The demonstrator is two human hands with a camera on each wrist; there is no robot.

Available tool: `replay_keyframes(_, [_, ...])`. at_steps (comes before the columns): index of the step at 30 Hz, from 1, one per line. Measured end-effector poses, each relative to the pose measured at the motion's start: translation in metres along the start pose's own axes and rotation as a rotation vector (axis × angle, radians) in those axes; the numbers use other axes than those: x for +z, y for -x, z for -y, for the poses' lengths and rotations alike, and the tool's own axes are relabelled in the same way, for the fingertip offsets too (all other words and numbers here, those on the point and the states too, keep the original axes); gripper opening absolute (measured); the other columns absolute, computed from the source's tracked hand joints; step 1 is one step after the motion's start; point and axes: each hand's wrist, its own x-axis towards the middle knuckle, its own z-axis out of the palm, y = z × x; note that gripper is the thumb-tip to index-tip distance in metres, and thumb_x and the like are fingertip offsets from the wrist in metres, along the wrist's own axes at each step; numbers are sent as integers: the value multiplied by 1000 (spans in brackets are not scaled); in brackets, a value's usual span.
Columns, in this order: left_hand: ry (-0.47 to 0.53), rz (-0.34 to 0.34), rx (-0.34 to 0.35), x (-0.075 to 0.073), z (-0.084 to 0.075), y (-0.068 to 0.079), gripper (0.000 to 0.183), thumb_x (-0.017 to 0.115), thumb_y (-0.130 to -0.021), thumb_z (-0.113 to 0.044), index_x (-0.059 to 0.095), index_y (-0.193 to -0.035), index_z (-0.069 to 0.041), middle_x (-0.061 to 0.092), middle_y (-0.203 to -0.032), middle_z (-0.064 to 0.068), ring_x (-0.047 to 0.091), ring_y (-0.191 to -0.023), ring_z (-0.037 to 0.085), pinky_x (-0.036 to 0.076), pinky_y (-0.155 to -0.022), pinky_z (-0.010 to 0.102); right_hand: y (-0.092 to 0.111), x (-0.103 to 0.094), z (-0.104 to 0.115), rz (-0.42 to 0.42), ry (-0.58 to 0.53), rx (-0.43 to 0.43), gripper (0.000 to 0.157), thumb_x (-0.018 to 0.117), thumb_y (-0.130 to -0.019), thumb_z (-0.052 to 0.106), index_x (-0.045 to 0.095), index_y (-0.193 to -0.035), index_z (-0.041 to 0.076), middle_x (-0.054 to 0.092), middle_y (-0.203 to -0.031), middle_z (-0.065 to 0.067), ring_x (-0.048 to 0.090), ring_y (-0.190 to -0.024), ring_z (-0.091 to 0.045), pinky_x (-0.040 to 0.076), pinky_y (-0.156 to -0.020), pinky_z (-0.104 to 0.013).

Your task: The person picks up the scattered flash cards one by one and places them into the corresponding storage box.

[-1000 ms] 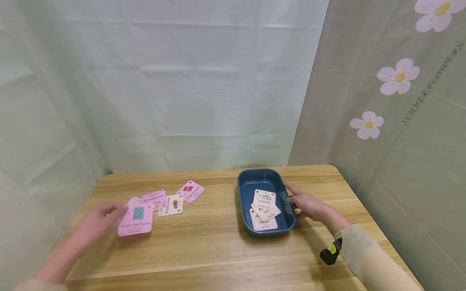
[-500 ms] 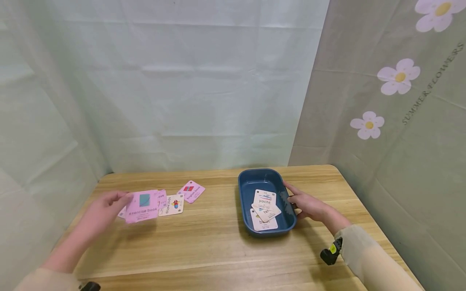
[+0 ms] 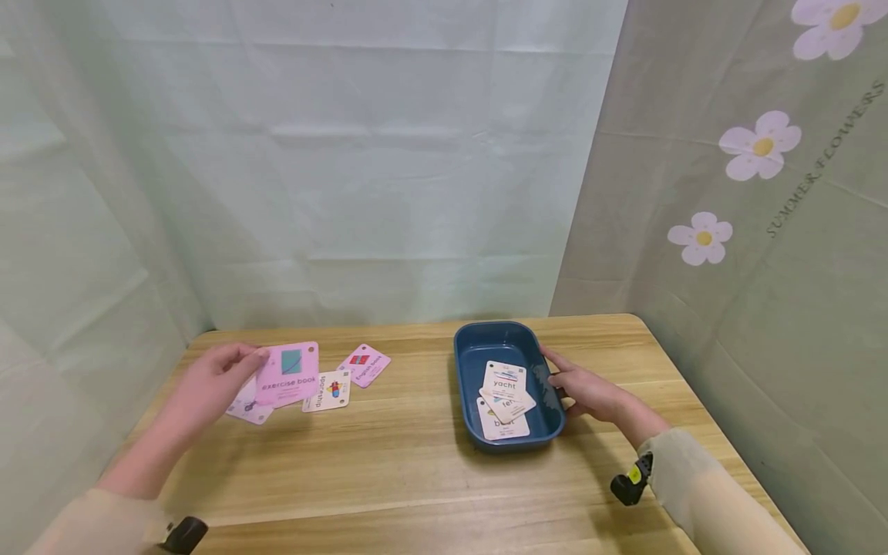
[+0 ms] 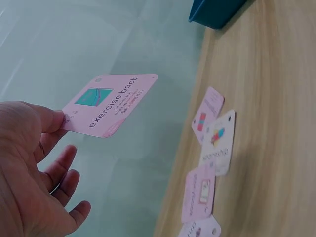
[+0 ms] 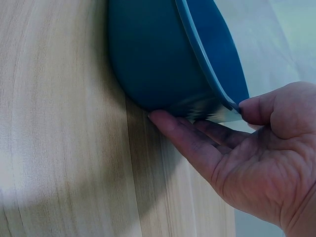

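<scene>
My left hand [image 3: 215,381] pinches a pink "exercise book" flashcard [image 3: 289,372] by one edge, between thumb and finger. It is raised above the table, and its other fingers are loosely bent in the left wrist view. Below it lie a white card [image 3: 248,404] with a dark picture, the "storybook" card [image 4: 199,191], the "spaceship" card [image 3: 326,391] and the "English book" card [image 3: 364,365], partly overlapping. My right hand [image 3: 590,393] grips the right side of a blue tray [image 3: 494,343], thumb at the rim, fingers against the outer wall. Inside lie "yacht" [image 3: 503,378] and other white cards.
The wooden table [image 3: 388,478] ends at a pale curtain [image 3: 375,169] behind it. A flower-printed curtain [image 3: 756,277] stands along the right. A small black device [image 3: 630,484] is worn at my right sleeve.
My left hand has moved up and slightly right with the "exercise book" card, uncovering the white card below and hiding the "storybook" card in the head view. Right hand and tray have stayed still.
</scene>
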Motion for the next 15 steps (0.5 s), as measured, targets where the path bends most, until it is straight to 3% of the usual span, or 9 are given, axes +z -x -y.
replay_keyframes(4, [57, 34, -27, 4, -11, -6, 45, 44, -93, -52, 58, -102, -10, 55, -101, 15, 58, -70, 25, 49, -54, 36, 1, 0, 0, 1, 1, 0, 61, 35, -97, 10, 14, -148, 37, 16, -150, -16, 43, -117, -39, 50, -73, -53])
replay_keyframes(11, [33, -38, 61, 17, -30, -20, 44, 46, -93, -50, 62, -94, -9, 51, -120, 12, 46, -96, 25, 40, -70, 34, 1, -2, 1, 13, 7, -5, 62, 35, -97, 10, 11, -148, 35, 18, -148, -19, 43, -117, -39, 51, -73, -51])
replay_keyframes(15, [75, -19, 69, 26, -39, -27, 44, 47, -92, -51, 62, -92, -9, 49, -125, 12, 45, -102, 26, 41, -73, 35, 0, -1, 1, 0, 9, 4, 61, 36, -97, 11, 14, -148, 37, 18, -149, -17, 43, -118, -39, 51, -73, -51])
